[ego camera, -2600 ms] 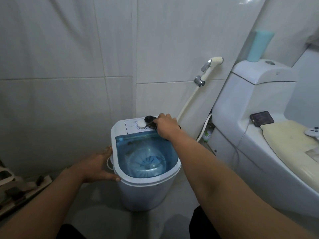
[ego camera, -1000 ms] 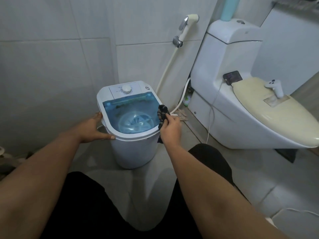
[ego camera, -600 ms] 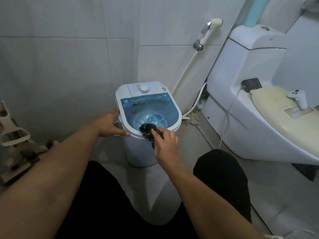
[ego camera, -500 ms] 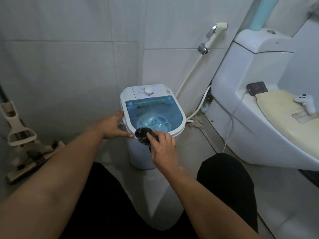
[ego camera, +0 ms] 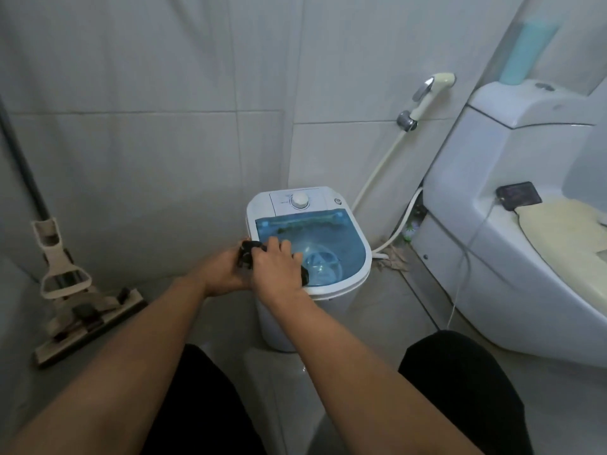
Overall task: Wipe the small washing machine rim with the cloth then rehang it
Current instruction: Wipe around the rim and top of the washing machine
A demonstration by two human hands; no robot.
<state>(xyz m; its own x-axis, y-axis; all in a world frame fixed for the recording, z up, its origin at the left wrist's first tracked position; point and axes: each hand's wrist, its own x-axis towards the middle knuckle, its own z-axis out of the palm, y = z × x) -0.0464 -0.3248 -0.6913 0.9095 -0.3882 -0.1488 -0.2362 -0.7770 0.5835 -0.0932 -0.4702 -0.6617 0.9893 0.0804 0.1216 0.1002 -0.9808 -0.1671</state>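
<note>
The small white washing machine [ego camera: 358, 277] with a blue see-through lid stands on the floor against the tiled wall. My right hand [ego camera: 274, 266] presses a dark cloth [ego camera: 247, 254] onto the left part of its rim, fingers curled over it. My left hand [ego camera: 220, 274] rests against the machine's left side just below the rim, partly hidden behind my right hand. A bit of the cloth also shows under my right hand's little-finger side. The white dial [ego camera: 299, 200] sits on the control panel at the back.
A toilet [ego camera: 512, 257] with a cream seat cover fills the right side, a phone [ego camera: 519, 196] with a cable lying on it. A bidet sprayer [ego camera: 427, 95] hangs on the wall. A mop [ego camera: 78, 307] leans at the left. My dark-clothed knees are below.
My right hand has slid the cloth along the rim from the front edge round to the left side, meeting my left hand there. The view has shifted rightward and slightly up.
</note>
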